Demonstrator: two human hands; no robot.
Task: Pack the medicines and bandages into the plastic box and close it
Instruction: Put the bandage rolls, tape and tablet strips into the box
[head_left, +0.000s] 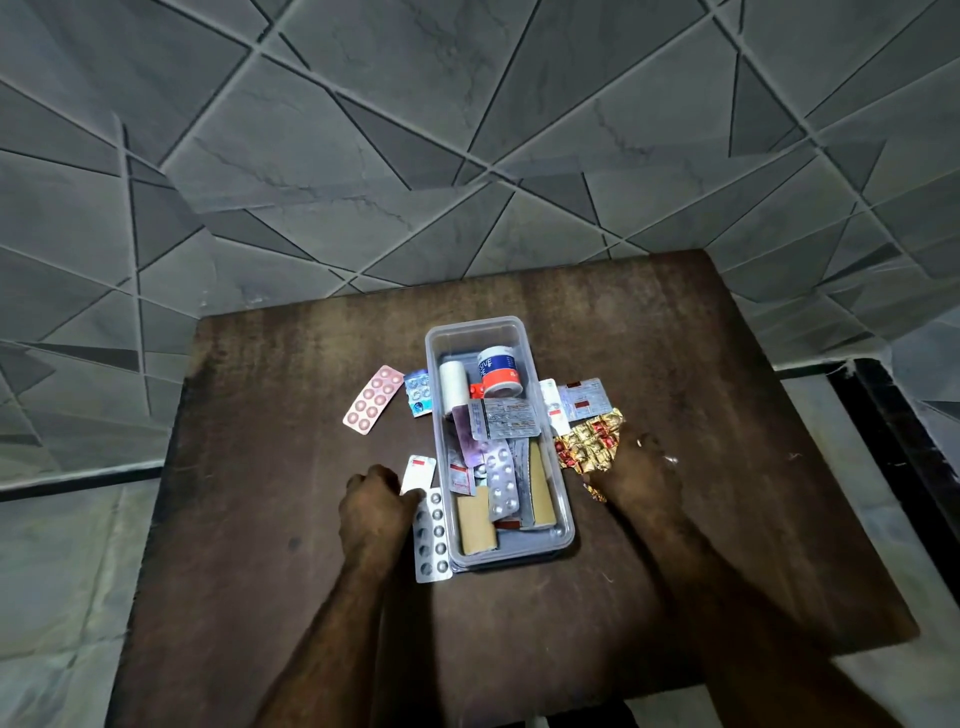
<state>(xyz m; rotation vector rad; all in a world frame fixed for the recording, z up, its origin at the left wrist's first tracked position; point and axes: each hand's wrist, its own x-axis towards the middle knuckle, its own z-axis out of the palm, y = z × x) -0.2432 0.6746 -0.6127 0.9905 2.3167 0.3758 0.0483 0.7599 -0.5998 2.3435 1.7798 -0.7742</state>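
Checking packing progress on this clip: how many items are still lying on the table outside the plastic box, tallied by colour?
Pink blister strip: 1
Blue blister strip: 1
Silver or white strips: 4, at
Gold and red foil strip: 1
Total: 7 outside the box

I see a dark brown table (311, 597) under a clear box (470, 332). One blister strip (373, 399) is pink; a crumpled foil strip (589, 441) is gold and red.
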